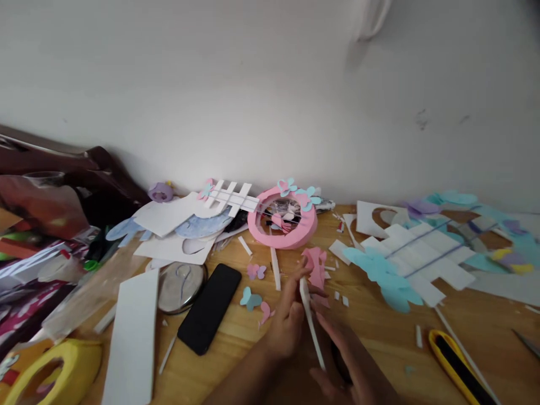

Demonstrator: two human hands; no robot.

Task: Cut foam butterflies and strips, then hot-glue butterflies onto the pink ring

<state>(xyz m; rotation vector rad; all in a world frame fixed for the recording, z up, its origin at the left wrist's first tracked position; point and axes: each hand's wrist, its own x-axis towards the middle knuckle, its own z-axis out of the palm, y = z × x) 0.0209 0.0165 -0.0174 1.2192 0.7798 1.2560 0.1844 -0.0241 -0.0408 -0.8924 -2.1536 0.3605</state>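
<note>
Holding a thin white strip [311, 323] between two hands, pink ring [283, 239] beyond.

The ring [282, 240] is pink, the phone [210, 309] black.

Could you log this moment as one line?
left hand: at white strip | right hand: at white strip | phone: on table

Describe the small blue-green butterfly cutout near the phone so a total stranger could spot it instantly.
On the wooden table, find the pink ring by the wall. Nearer you, between the black phone and the left hand, lies the butterfly cutout. It is blue-green, unlike the small pink cutout and the pink-and-purple one beside it.
</note>
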